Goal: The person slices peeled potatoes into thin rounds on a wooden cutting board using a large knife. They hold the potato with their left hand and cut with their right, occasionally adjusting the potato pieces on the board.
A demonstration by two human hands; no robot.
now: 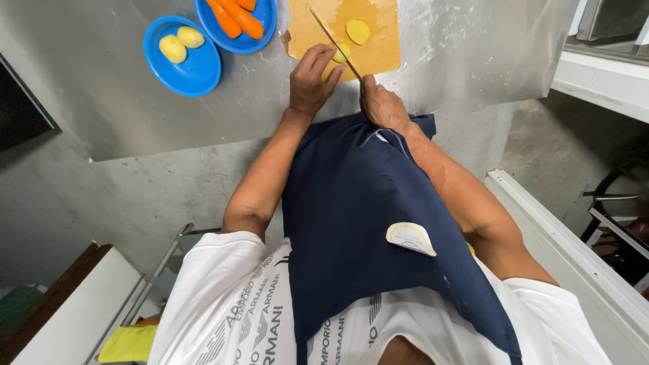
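Grey concrete floor (101, 196), rough & mottled, w/ even daylight and no hard shadows. Steel worktop (473, 47) runs across the top, scuffed, w/ pale smears. White ledge (608, 81) at upper right, dark gap under it. White beam (574, 270) slants down the right side; dark metal frame (618, 223) beyond it. Lower left: white-topped board w/ brown edge (74, 304), thin metal bars just beside it, yellow cloth (128, 343) below.

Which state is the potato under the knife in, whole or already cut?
Already cut. The left hand steadies a potato piece on the wooden cutting board, and a separate slice lies flat beyond the knife held by the right hand.
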